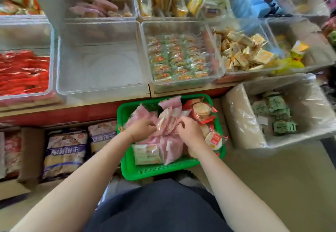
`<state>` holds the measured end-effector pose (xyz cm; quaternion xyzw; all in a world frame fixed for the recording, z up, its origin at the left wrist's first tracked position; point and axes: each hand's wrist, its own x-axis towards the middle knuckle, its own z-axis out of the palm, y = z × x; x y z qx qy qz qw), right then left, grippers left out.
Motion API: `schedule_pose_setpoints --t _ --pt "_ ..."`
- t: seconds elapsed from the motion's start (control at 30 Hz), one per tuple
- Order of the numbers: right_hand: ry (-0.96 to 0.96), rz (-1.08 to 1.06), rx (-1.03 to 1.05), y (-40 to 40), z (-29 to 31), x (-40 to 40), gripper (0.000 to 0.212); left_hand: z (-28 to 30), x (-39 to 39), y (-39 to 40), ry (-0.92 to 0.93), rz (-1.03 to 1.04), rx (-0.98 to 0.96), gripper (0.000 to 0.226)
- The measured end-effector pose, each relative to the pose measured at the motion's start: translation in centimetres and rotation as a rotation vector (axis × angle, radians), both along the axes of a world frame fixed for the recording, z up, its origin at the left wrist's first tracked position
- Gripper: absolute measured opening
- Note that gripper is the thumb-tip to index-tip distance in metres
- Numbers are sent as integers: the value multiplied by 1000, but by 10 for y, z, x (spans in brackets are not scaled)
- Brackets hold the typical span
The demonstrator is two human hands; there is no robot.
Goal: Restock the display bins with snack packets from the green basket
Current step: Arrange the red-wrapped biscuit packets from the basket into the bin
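Both hands were inside the green basket, below the empty clear bin: the left hand and right hand each gripped pink snack packets.

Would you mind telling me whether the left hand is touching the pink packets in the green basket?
Touching: in the head view the left hand lies on the pink packets, fingers curled into them.

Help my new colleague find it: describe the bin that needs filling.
Start at the green basket on the floor. On the shelf just above it, slightly left, sits the clear bin. Unlike the neighbours with red packets and green-wrapped snacks, it holds nothing.
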<state>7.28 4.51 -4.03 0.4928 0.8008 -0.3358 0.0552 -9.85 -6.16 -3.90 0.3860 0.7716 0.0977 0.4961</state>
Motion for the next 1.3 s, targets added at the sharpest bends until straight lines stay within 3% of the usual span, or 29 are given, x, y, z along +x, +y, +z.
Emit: schedule_pose_setpoints --t 0.1,0.2,0.27,0.33,0.53,0.63,0.83,0.97,1.1,1.17,1.3 --pt "-273 123 126 29 -17 49 17 -7 47 15 -234 304 20 22" --pt "-540 186 52 36 -34 80 48 -16 74 22 -329 411 -29 18" --pt "-607 213 -4 36 -43 94 70 -19 86 24 -341 463 -44 16" --pt "-618 258 15 34 -49 104 77 -18 93 27 -360 543 -34 15" --pt "-540 359 200 34 -53 113 66 -16 102 28 -396 696 -32 18" --pt "-463 360 259 34 -56 112 44 -17 107 32 -409 730 -57 16" --pt "-348 344 -52 49 -45 109 33 -15 112 39 -405 742 -82 27" --pt "-139 197 -292 77 -29 109 29 -10 116 42 -288 555 26 23" --pt "91 105 -551 93 -12 106 33 -8 125 48 -89 41 253 86" --pt "170 44 -686 95 -7 107 36 -8 130 52 39 -161 283 102" --pt "282 -119 -953 95 -5 112 29 -3 132 59 326 -322 345 88"
